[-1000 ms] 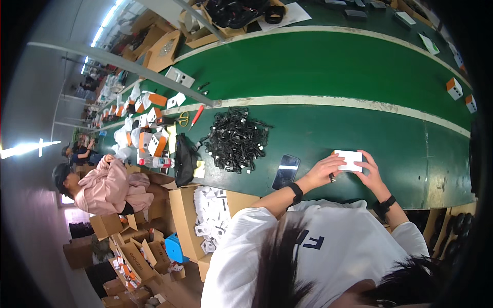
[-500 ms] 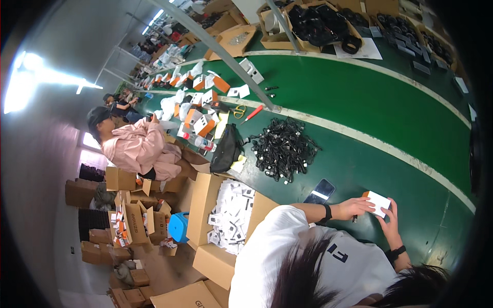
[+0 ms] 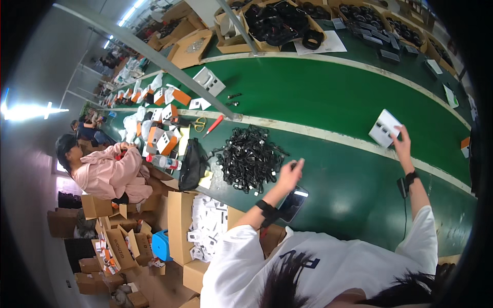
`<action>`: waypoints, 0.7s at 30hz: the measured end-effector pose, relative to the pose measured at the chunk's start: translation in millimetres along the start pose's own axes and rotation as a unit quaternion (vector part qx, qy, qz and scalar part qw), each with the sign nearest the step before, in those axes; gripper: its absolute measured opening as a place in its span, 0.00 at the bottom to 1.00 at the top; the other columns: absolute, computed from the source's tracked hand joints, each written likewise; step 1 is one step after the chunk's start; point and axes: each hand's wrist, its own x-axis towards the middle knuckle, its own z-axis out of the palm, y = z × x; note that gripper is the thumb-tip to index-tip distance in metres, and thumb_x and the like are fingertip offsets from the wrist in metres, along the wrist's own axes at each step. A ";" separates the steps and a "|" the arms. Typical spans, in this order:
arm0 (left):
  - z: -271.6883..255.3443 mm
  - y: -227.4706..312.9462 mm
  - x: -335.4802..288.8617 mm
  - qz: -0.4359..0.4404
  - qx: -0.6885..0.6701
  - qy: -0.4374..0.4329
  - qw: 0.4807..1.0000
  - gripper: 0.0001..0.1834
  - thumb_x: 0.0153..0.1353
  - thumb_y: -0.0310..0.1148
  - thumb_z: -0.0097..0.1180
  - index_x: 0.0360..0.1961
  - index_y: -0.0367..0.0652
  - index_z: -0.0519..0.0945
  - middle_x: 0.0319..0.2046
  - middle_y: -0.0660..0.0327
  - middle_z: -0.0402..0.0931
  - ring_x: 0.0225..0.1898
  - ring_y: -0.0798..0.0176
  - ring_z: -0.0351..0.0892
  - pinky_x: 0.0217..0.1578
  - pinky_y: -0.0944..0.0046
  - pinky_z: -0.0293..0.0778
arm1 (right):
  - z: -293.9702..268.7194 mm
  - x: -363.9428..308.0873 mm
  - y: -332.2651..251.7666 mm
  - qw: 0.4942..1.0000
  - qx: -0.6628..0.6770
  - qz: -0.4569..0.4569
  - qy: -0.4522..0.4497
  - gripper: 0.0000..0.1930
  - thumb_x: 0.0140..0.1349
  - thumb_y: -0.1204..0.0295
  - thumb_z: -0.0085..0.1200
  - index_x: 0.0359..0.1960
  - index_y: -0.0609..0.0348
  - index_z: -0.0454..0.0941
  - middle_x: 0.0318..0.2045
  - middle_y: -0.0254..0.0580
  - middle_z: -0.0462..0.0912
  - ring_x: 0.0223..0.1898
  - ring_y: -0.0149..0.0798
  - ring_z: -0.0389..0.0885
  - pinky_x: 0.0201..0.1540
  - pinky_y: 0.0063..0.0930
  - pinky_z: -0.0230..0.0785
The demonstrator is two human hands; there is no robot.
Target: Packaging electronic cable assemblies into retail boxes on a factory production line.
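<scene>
My right hand [image 3: 403,142] reaches over the green belt, its fingers at the right edge of a white box [image 3: 382,128] with dark product pictures on its face. My left hand [image 3: 290,175] is just right of a heap of black cables [image 3: 250,160]. Its fingers are bent together around a small dark thing that I cannot make out. A dark phone [image 3: 294,203] lies on the green table beneath my left wrist.
An open carton [image 3: 181,226] full of white printed leaflets stands at the table's left edge. A black pouch [image 3: 192,165], plastic bottle [image 3: 164,162], red screwdriver [image 3: 213,126] and yellow scissors [image 3: 200,123] lie beyond. A person in pink [image 3: 105,172] works at far left.
My hands were together on a small white and orange box near me. The right has gone out to the belt with a box; the left has moved left toward the cable heap. The view has shifted.
</scene>
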 end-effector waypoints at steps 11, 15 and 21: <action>-185.6 -14.4 243.0 0.079 0.419 0.248 0.870 0.13 0.42 0.22 0.51 0.32 0.27 0.69 0.39 0.39 0.67 0.46 0.39 0.64 0.49 0.49 0.62 | -64.0 56.9 118.4 0.993 -0.079 0.032 0.080 0.18 0.57 0.76 0.51 0.50 0.61 0.67 0.49 0.41 0.68 0.53 0.36 0.64 0.55 0.28 0.57; -230.9 -29.0 304.9 0.020 0.631 0.283 0.722 0.19 0.46 0.27 0.51 0.42 0.32 0.69 0.51 0.43 0.60 0.55 0.43 0.58 0.53 0.47 0.58 | -73.6 53.4 119.7 0.987 -0.142 0.036 0.061 0.18 0.59 0.76 0.49 0.52 0.58 0.65 0.56 0.41 0.63 0.58 0.37 0.60 0.55 0.32 0.59; -258.0 -33.3 353.2 0.024 0.804 0.205 0.558 0.23 0.53 0.32 0.45 0.51 0.37 0.66 0.62 0.49 0.48 0.65 0.48 0.45 0.54 0.34 0.52 | -86.3 1.2 81.9 0.969 -0.237 0.054 0.049 0.19 0.61 0.76 0.45 0.55 0.58 0.63 0.61 0.39 0.55 0.58 0.37 0.60 0.55 0.30 0.57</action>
